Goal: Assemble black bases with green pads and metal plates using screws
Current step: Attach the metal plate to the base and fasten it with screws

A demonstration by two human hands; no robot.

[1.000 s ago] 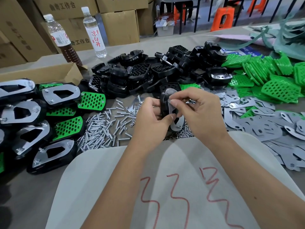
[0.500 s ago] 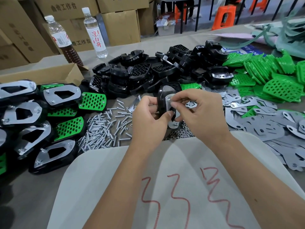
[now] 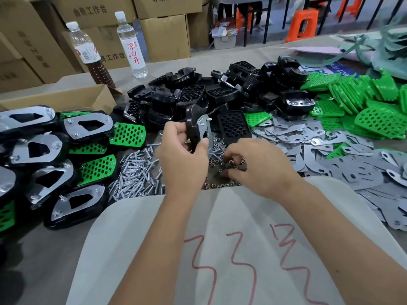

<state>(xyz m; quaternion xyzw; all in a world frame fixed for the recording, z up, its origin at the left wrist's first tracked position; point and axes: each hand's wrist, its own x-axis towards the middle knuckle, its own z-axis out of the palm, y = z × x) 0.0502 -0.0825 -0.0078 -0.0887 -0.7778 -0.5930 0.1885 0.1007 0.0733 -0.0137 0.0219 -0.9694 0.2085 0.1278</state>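
The left hand [image 3: 182, 160] has its fingers curled round a black base [image 3: 192, 126], gripping it on edge above the worktop [image 3: 44, 256], thumb pressed on the metal plate [image 3: 203, 130] fitted to its face. A screw tip [image 3: 209, 119] projects from the plate's upper end. The right hand [image 3: 259, 166] reaches down into the pile of nuts [image 3: 220, 186], fingers bent and pinching among them; whether a nut is actually caught cannot be told.

Left of the nuts lies a heap of loose screws [image 3: 134, 172]. Further left, finished assemblies [image 3: 88, 126] lie in rows, some plate-up, some showing the perforated green pad [image 3: 128, 135]. Behind the hands is a heap of bare black bases [image 3: 198, 93]; to the right, stacked green pads [image 3: 361, 93] and scattered grey metal plates [image 3: 330, 155].

Writing: a clear bottle [image 3: 131, 45] bears red characters 凉白开; a second bottle [image 3: 90, 53] holds a brown liquid, label unreadable. Cardboard boxes [image 3: 92, 12] behind show 工作台. The pale cloth [image 3: 231, 249] at the near edge carries red handwritten marks, not legible.
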